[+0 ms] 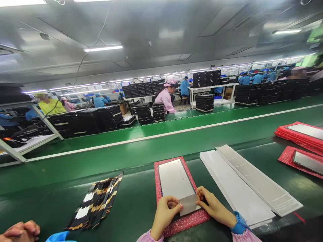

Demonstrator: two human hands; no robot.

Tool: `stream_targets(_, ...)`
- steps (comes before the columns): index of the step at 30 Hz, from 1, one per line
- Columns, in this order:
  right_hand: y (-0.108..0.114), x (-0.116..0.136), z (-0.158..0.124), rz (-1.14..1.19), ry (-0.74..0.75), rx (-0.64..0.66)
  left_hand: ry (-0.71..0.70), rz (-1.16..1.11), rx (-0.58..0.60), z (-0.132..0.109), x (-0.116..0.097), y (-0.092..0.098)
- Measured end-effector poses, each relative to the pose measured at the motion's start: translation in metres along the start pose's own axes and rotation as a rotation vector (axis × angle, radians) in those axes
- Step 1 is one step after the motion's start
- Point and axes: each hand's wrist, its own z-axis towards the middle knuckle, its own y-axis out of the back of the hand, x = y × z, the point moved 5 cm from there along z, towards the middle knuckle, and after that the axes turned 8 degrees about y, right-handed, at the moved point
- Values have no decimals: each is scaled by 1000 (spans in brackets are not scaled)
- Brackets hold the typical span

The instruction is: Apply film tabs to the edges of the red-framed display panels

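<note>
Film sheet, dull grey, is held over the lower end of a white rectangular panel, which is laid on a red glitter pad. The sheet is pinched at its edges by the left hand and the right hand, the fingers of both being closed on it, with thumbs and fingertips pressed close to the panel. A blue cuff is worn at the right wrist. Long white strips are laid just beside the right hand, and further red pads are placed beyond them. Black-and-gold strips are fanned out to the left, near a co-worker's clasped hands. All of these are set on a green conveyor belt, while stacks of black trays are lined up on the far side.
</note>
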Motion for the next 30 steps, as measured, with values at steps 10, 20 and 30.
stream_targets(10, 1, 0, -1, -6, -13, 18, 7, 73, -22, -1, -2, -1)
stream_targets(20, 2, 1, -1, -10, -2, 20, 13, 113, -13, 0, -1, -2)
stream_targets(30, 2, 1, -1, -12, -6, 22, -1, 152, -33, -1, -3, 0)
